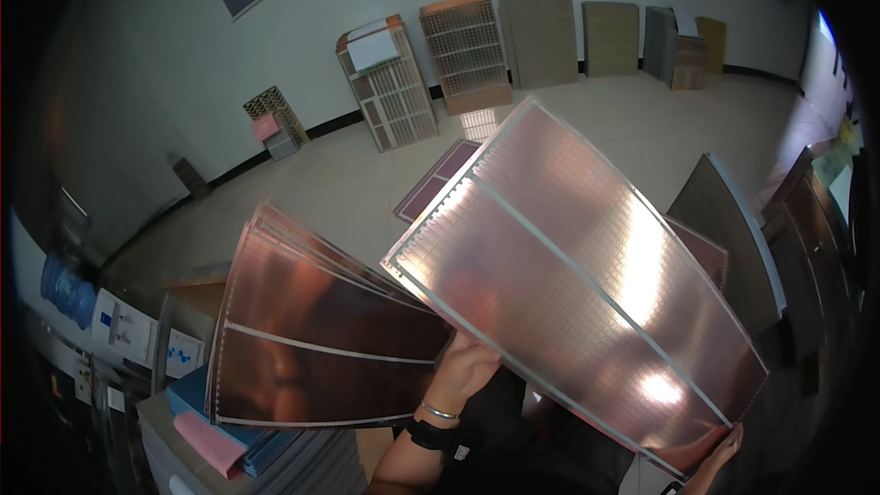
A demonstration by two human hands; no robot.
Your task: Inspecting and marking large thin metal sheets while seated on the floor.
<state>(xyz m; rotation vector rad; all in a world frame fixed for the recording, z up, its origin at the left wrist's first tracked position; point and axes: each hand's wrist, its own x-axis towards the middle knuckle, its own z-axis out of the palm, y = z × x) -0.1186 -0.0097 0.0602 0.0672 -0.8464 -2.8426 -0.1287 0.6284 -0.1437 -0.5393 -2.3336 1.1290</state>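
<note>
A large copper-coloured circuit board panel [587, 247], with a pale strip down its middle and a fine printed grid, is held up at a slant before me. My left hand [470, 368] is closed on its lower left edge; some of the fingers are hidden behind the panel. At its lower right corner my right hand [720, 458] is closed on the edge, only partly in view. To the left, next to my left hand, several similar copper panels [312, 339] lie fanned out in a stack. Part of a purplish panel [440, 179] shows behind the held one.
Under the fanned panels stand a grey stack of sheets [275, 463], a blue pile [188, 391] and a pink cloth [209, 443]. Stacks of boards [539, 41] lean against the far wall. Large dark boards [724, 229] stand upright at the right. A blue water bottle [66, 291] is far left.
</note>
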